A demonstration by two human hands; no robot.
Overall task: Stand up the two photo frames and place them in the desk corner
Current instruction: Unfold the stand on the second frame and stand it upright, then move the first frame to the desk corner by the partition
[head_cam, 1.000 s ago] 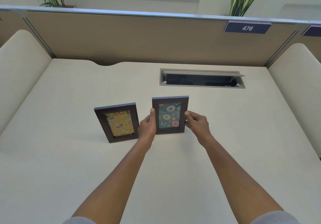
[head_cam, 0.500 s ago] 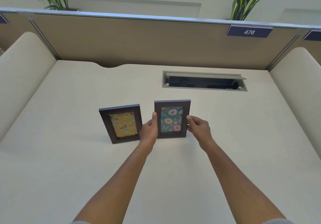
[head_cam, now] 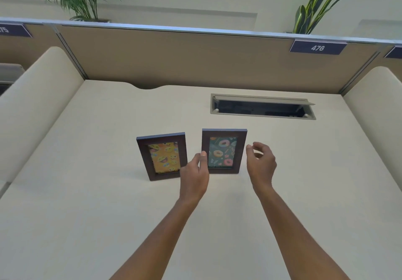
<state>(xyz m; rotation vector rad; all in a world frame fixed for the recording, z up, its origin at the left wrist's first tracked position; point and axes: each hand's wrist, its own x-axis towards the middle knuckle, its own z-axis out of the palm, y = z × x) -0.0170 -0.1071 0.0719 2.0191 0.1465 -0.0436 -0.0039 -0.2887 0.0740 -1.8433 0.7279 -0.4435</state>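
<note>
On a beige tabletop mid-desk, both frames standing: steadying the donut frame with left fingers touching its edge, right hand open beside, before sliding cornerward.

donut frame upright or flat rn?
Upright: the donut frame stands on its bottom edge on the desk, picture facing the camera.

A cream desk carries two dark-framed photo frames standing upright side by side: the emoji frame left, the donut frame right, with an open cable hatch behind
</note>
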